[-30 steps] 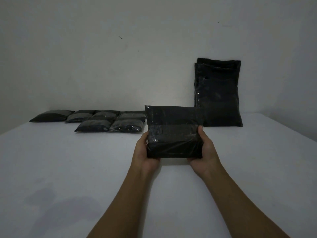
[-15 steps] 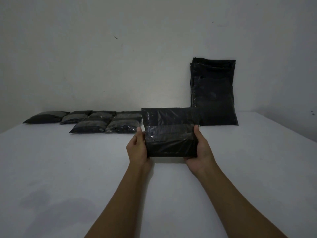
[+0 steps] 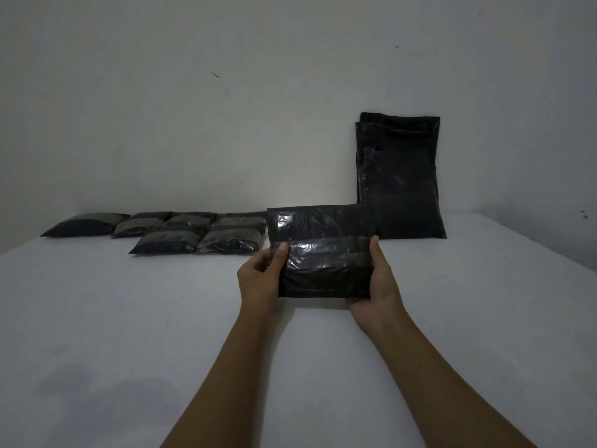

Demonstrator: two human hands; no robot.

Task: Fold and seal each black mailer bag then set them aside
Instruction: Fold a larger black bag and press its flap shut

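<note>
Hands meet on one black bag (image 3: 323, 253) at the middle of the frame, held just above the white table (image 3: 129, 318). The left hand (image 3: 260, 279) grips the bag's left edge, its thumb laid over the front at the end of a shiny strip and its fingers curled behind. The right hand (image 3: 376, 282) cups the bottom right corner, thumb up along the right edge, fingers wrapped underneath. The upper part of the bag stands up as a loose flap (image 3: 319, 221), so by my reading the fold is not yet closed.

Doing this well looks a matter of keeping the stuffed lower part squeezed flat while the flap comes down toward the body, edges square with the sides. I'd say the shiny strip is where it sticks, though in this dim light I cannot tell whether any backing is on it. Press from the middle outward so no wrinkle is trapped, and keep the thumbs off the strip until the flap lands. Thin plastic like this grabs crooked easily and seldom peels back clean.

At the left of the frame, by the wall, lie finished packets (image 3: 193, 232) in rows; a sealed bag would go beside them. Leaning upright against the wall at the upper right is a stack of flat bags (image 3: 400, 176), well apart from the hands.
</note>
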